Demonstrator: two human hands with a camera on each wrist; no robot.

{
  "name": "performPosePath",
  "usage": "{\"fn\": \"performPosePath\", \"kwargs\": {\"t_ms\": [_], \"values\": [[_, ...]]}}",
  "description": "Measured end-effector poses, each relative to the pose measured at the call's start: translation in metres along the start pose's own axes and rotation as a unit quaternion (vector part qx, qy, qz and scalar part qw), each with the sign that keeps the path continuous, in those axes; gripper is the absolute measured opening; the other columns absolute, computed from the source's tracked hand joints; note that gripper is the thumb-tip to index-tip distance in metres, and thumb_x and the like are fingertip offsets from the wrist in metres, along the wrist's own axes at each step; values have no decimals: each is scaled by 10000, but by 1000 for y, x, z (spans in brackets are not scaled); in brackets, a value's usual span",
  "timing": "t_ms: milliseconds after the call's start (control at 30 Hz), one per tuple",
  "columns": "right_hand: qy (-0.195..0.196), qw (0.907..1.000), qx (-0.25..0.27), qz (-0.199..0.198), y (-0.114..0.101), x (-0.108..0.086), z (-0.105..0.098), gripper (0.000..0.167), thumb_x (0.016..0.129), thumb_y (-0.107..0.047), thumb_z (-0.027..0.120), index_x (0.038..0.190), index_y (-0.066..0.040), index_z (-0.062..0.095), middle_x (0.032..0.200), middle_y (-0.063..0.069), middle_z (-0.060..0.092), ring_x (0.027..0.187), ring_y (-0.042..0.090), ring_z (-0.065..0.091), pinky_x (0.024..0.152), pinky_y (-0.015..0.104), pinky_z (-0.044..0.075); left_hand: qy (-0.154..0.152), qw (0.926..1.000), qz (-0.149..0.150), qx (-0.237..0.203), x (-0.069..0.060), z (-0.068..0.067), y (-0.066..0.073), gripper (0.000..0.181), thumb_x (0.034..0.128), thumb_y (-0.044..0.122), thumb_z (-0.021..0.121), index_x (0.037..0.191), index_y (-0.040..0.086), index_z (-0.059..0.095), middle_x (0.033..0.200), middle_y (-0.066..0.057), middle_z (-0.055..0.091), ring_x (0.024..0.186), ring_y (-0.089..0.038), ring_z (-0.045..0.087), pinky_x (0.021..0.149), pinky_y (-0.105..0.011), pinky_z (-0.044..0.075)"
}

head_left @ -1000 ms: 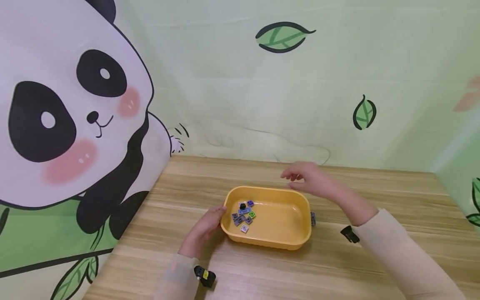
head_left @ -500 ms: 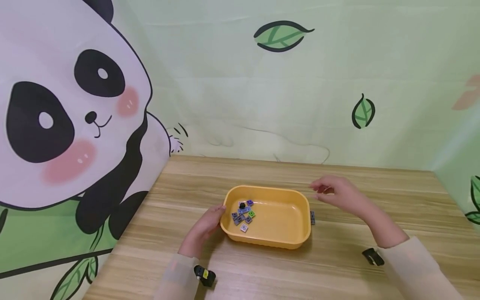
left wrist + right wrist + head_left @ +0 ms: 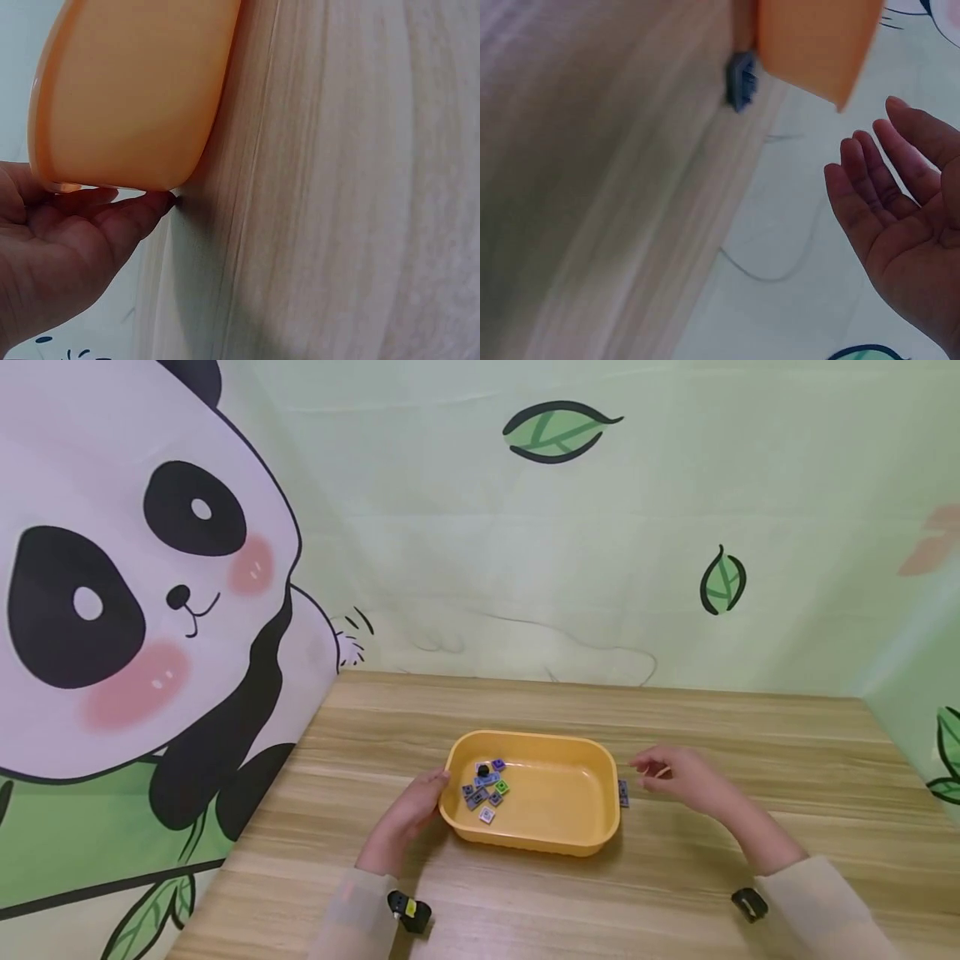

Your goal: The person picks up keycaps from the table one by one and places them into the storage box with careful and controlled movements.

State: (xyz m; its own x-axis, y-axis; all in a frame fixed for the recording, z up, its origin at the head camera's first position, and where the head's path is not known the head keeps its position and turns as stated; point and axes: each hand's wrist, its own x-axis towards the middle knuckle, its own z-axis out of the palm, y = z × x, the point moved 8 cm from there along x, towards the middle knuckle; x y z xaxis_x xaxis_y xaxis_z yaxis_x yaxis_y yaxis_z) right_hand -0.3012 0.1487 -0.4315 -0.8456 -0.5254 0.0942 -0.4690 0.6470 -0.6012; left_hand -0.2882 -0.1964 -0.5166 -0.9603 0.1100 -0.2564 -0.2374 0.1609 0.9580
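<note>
A yellow plastic bin (image 3: 566,806) stands on the wooden table. My left hand (image 3: 408,810) holds its left end by the rim; in the left wrist view the fingers (image 3: 131,225) lie against the outside of the wall. Inside, toward the left, lie several small building-block pieces, among them a green piece (image 3: 502,787), a purple piece (image 3: 498,763) and a white piece (image 3: 487,815). A dark grey block piece (image 3: 623,793) lies on the table beside the bin's right end. My right hand (image 3: 686,781) hovers just right of it, fingers loosely bent, holding nothing.
The wooden table (image 3: 525,902) ends at the back against a pale green cloth (image 3: 420,527) printed with leaves. A large panda print (image 3: 225,602) covers the left side. A black wrist device (image 3: 750,904) sits at the right cuff, another device (image 3: 409,912) at the left.
My right hand has moved right from behind the bin, then down toward the grey block piece. The left hand stays at the bin's left end.
</note>
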Motion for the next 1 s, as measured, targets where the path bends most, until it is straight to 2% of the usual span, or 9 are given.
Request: {"fn": "performPosePath", "kwargs": {"t_ms": [200,400,500,633,733,867,1000], "values": [[6,9991,-202,380,18,1,18,230,911,-43,706,1096,93,713,939,155,732,854,201,641,729,309,576,12,10000,-82,-10,0,-1,-1,502,1106,121,275,1472,-217,335,1408,-411,508,1100,-246,631,928,-355,598],[-22,9958,-285,865,28,3,28,312,930,-117,702,1116,133,699,923,182,725,856,254,651,749,396,586,-29,10000,-65,31,0,0,0,509,1108,129,274,1475,-221,322,1414,-413,503,1101,-250,634,940,-363,597],[-85,9940,-399,1017,29,5,34,365,934,-178,704,1114,139,701,899,180,725,821,243,646,715,387,577,-36,10000,-48,28,1,0,0,512,1107,131,273,1475,-220,323,1417,-413,501,1118,-267,634,949,-371,595],[-26,9910,-519,1232,31,10,43,284,914,-227,713,903,57,726,683,57,618,639,159,527,566,290,454,10,10000,-40,47,1,-1,0,509,1106,127,275,1472,-223,326,1422,-417,496,1154,-302,627,974,-403,590],[64,9876,-582,1460,35,12,49,306,905,-243,709,686,-63,594,577,-32,448,557,122,420,520,250,349,68,9999,-80,49,2,-2,-2,505,1104,121,280,1474,-220,326,1430,-413,494,1160,-309,627,976,-408,591],[135,9844,-701,1608,36,14,53,391,889,-226,701,604,-150,444,564,-61,370,537,117,379,513,232,309,18,9999,-88,47,2,-1,-3,510,1104,124,280,1476,-223,318,1426,-415,494,1148,-309,633,966,-397,595],[200,9835,-809,1606,35,16,54,358,857,-208,708,589,-139,482,568,-52,392,546,127,383,509,231,301,0,10000,-68,67,2,-2,-3,511,1105,130,277,1473,-223,323,1414,-416,501,1147,-315,635,980,-411,588]]}}
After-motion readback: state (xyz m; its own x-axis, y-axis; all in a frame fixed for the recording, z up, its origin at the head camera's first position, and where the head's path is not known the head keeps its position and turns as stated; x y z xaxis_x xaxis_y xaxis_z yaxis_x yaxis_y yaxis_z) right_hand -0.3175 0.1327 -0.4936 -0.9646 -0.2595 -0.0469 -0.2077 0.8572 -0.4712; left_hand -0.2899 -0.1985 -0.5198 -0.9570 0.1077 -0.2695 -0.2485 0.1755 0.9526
